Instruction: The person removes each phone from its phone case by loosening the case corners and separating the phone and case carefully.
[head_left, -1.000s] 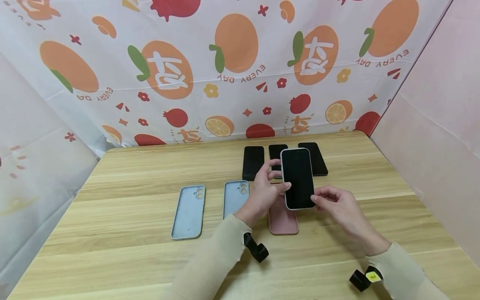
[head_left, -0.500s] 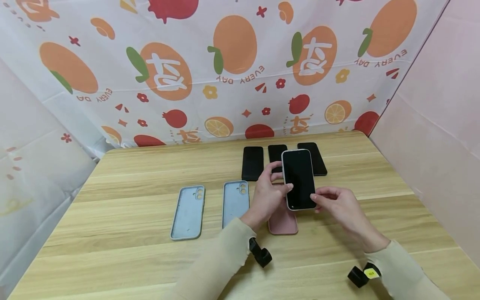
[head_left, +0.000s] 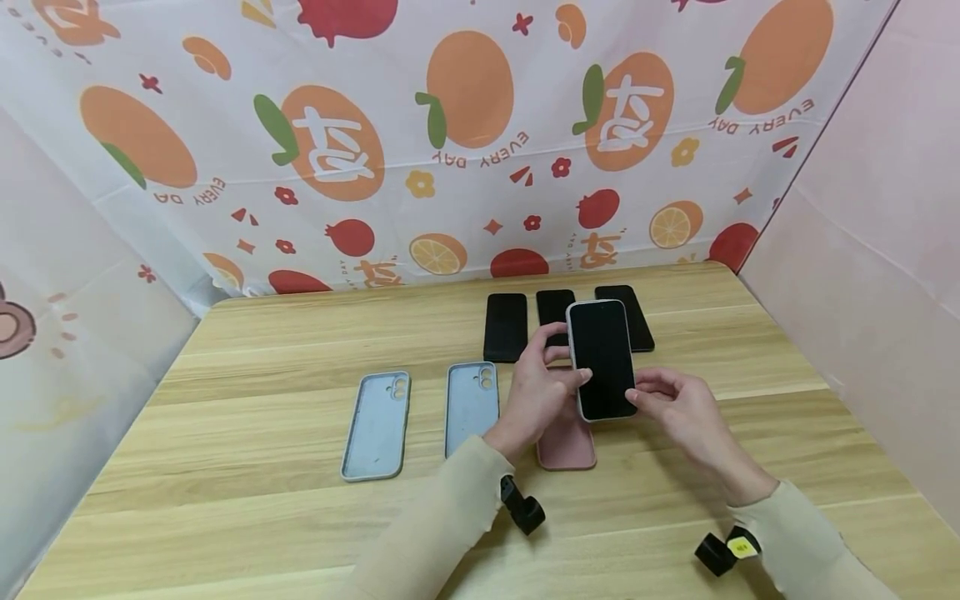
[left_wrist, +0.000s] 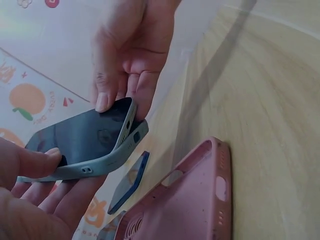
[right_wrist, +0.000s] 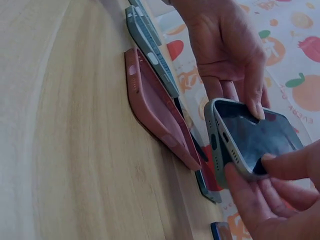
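Observation:
A black-screened phone [head_left: 602, 354] is held above the table, partly seated in a pale green-blue phone case [left_wrist: 107, 163]. At its bottom end, both wrist views show a gap between phone and case. My left hand [head_left: 536, 396] grips the phone and case from the left, thumb on the screen and fingers behind. With my right hand [head_left: 678, 408] I pinch the lower right corner; the thumb [right_wrist: 280, 164] lies at the screen's edge, and fingers reach to the case side. Below them, a pink phone case [head_left: 566, 450] lies hollow side up, partly covered by the phone.
Two light blue phone cases, one at left [head_left: 377, 425] and one nearer [head_left: 471, 404] my left forearm, lie hollow side up. Dark phones lie at the back: one left [head_left: 506, 327], one in the middle [head_left: 553, 306], one right [head_left: 640, 317]. A fruit-print cloth [head_left: 480, 192] hangs behind.
The phone and its case have shifted slightly right and down, with my left hand moving along. My right hand keeps its pinch at the lower right corner, nearly unmoved.

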